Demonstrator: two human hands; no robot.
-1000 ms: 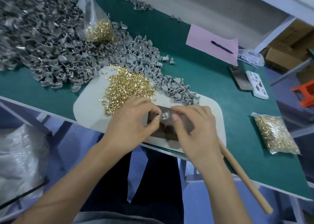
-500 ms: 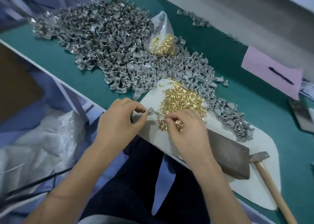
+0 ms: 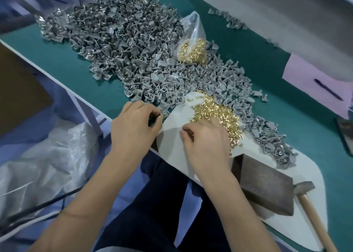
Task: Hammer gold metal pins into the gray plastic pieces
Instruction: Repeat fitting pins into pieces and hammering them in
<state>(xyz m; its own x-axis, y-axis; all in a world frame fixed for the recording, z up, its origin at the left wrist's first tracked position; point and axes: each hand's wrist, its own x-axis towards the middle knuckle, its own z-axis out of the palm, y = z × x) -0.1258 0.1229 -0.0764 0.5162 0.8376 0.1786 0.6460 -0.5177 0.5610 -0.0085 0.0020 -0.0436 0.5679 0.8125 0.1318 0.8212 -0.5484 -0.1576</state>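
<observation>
Gold pins [image 3: 215,114] (loose heap) touch the right hand [image 3: 206,139], fingers [image 3: 186,135] curled, contents unclear.

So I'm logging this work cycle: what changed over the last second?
Both hands left the dark metal block. The left hand carried the gray piece leftward to the edge of the gray pile; whether it holds it now is hidden. The right hand moved to the loose gold pins, fingers curled at their edge. The hammer stayed beside the block.
</observation>
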